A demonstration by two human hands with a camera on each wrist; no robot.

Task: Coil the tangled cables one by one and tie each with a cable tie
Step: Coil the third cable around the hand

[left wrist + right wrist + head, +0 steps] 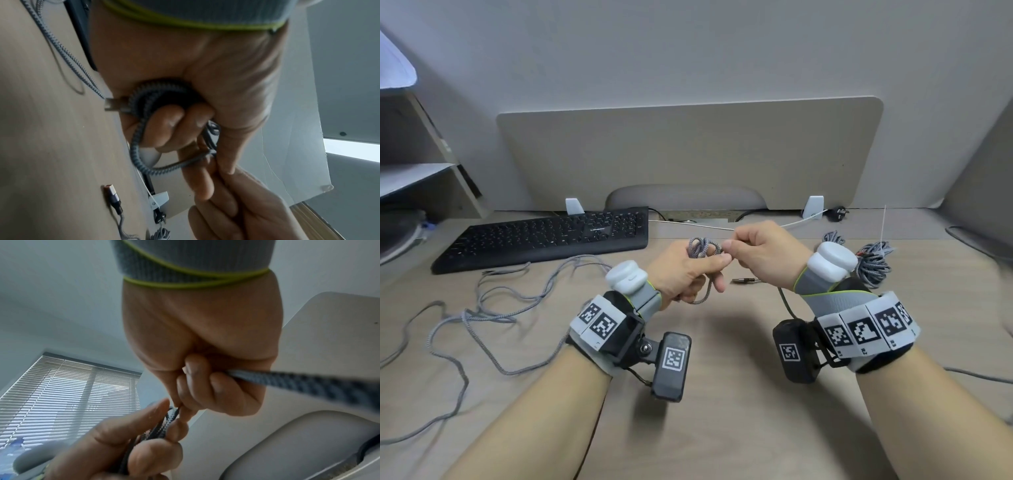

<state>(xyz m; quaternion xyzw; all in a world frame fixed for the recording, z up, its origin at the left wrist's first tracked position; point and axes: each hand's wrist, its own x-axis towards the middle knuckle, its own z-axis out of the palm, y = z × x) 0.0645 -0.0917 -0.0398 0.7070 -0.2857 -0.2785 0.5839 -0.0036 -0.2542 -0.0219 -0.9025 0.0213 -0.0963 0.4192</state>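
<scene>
Two hands meet above the desk (722, 394): the left hand (685, 270) grips a small cable coil (700, 247), the right hand (763, 253) pinches its free strand. Left lies a loose cable (482, 308); far right, a tied bundle (875, 262); beyond, a keyboard (544, 236).

You see a cable (700, 248) with a woven cloth jacket, grey and rough. The worktop (722, 394) looks like pale wood laminate, matt and smooth. The keyboard (544, 236) is black matt plastic. The USB plug (112, 193) on the worktop has a shiny metal shell.
</scene>
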